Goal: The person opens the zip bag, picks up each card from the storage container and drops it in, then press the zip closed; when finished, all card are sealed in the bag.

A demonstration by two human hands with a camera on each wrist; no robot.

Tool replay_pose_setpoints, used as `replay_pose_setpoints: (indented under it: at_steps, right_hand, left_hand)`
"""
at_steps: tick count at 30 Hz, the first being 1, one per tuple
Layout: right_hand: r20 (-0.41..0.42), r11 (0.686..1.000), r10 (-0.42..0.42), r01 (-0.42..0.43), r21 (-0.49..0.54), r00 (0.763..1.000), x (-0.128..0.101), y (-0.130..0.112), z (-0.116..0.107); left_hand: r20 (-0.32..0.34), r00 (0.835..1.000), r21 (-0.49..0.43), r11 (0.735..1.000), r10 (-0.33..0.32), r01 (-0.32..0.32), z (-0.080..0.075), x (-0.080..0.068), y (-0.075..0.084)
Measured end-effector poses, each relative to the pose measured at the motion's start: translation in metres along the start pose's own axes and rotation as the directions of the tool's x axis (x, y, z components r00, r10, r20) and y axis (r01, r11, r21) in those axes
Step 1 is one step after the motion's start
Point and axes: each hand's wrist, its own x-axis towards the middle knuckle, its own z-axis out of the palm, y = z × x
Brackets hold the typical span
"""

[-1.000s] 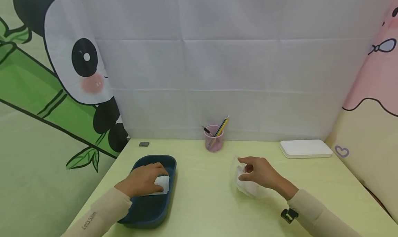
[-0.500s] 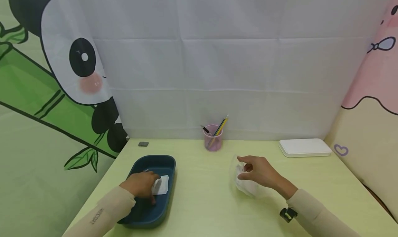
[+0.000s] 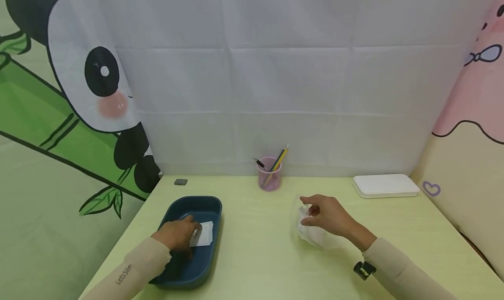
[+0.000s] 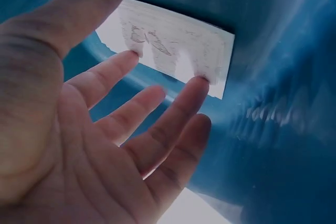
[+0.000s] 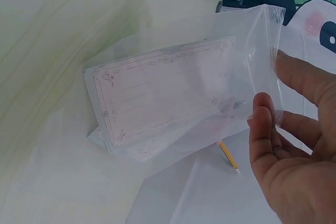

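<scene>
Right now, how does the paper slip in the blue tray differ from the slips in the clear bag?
The slip in the tray lies bare and single on the blue tray, under the left hand fingertips; the bagged slips are stacked inside the clear bag, which the right hand pinches open. Both are pale, rectangular paper.

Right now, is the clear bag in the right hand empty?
No, the clear bag pinched by the right hand holds lined paper cards.

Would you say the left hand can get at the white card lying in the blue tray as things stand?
Probably yes: the left hand is already inside the blue tray, its fingertips touching the white card with nothing between them.
</scene>
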Motion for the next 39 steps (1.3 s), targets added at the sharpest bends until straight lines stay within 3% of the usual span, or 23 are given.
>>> replay_pose_setpoints:
  at_steps: [10,17,23,39]
  right_hand:
    - [0.016,1.0,-0.001,0.001,0.018,1.0,0.0016,0.0004,0.0025]
    - [0.021,1.0,0.016,-0.016,-0.018,1.0,0.0015,0.0,0.002]
    - [0.033,1.0,-0.02,0.021,-0.005,0.999,0.0012,0.0015,0.0014]
    - [0.042,1.0,-0.01,0.01,0.013,0.999,-0.0011,0.0018,0.0002]
  left_hand:
    - [-0.002,1.0,0.004,1.0,0.024,-0.024,0.0013,0.0015,-0.0045]
    - [0.026,1.0,-0.028,1.0,-0.012,0.013,0.0015,0.0028,-0.0051]
    - [0.025,1.0,-0.028,1.0,-0.013,0.014,0.0022,0.0035,-0.0058]
    - [0.022,0.999,0.028,0.998,-0.049,0.049,-0.0015,0.0045,-0.009]
